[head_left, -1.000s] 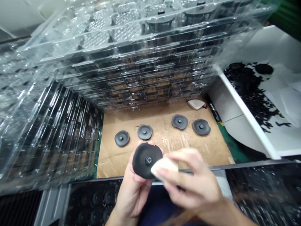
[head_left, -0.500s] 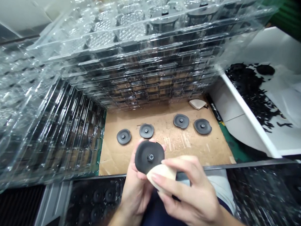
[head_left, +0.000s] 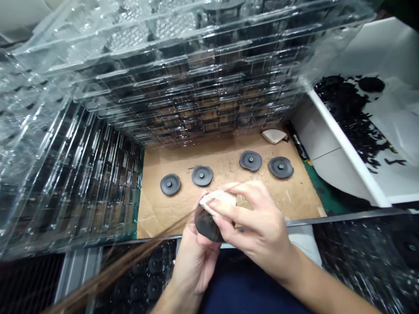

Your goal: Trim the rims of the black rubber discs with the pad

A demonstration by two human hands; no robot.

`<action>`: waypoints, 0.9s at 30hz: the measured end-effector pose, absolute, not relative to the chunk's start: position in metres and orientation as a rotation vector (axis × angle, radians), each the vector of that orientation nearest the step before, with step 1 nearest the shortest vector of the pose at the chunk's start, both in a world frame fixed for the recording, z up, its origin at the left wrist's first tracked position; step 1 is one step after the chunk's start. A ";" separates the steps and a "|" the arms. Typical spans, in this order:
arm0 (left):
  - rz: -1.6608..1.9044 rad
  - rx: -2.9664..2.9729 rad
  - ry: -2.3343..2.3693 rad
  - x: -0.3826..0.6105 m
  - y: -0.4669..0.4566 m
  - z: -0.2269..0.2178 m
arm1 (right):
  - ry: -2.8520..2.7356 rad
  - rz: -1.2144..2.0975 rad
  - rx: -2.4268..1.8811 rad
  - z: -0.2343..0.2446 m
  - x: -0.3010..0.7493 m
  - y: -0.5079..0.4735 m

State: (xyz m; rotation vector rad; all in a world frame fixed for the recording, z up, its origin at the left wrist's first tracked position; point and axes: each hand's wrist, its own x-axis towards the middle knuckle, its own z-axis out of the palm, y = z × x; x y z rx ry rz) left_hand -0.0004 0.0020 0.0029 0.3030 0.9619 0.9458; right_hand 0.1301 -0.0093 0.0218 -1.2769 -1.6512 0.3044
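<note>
Clear plastic trays (head_left: 58,170) stood stacked high on the left and across the back, walling in a sheet of brown cardboard (head_left: 226,150). At bottom left, a dark tray (head_left: 140,276) held rows of round black parts. On the cardboard lay four loose discs (head_left: 170,184) in a rough row, well apart from the hands.

Below them the left hand (head_left: 192,261) had its fingers curled round a held disc (head_left: 207,226), raised above the near edge of the cardboard. The right hand (head_left: 258,227) pinched a white pad (head_left: 217,201) between thumb and fingers and pressed it against that disc's top edge.

Judging by the layout, four discs seemed finished, one was in work, and many remained in the trays. At the far right sat a white bin (head_left: 350,152) with black scraps (head_left: 351,116).
</note>
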 end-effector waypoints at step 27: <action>0.815 0.356 0.940 0.006 0.007 -0.001 | -1.824 0.901 -1.261 0.049 0.138 0.006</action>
